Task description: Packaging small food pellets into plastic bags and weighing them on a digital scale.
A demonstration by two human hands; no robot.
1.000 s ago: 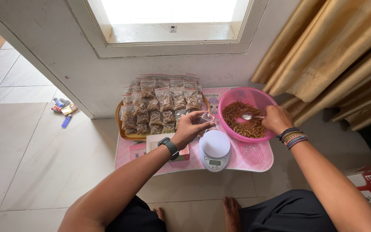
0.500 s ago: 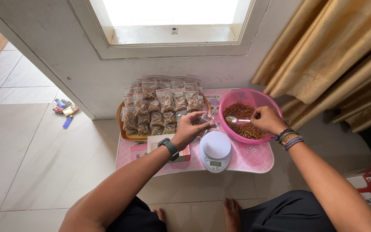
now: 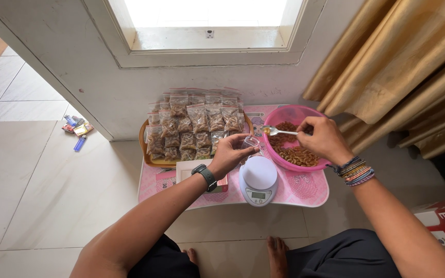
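Pink low surface [image 3: 305, 189] below a window. Left hand [image 3: 231, 153] pinches a clear small bag [image 3: 250, 142] open, at 12 o'clock of the white scale [image 3: 258, 178]. Right hand [image 3: 323, 138] is closed on a spoon [image 3: 280, 132] over the pink bowl [image 3: 321, 117] of brown snacks. Tray [image 3: 143, 144] of filled bags at 9 o'clock.

Head-worn view — steeply downward, arm's-length close

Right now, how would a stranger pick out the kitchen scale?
Find the low pink table under the window. At its front edge, between the pink bowl and a flat white box, sits the scale: the only white thing with a round top and a small display.
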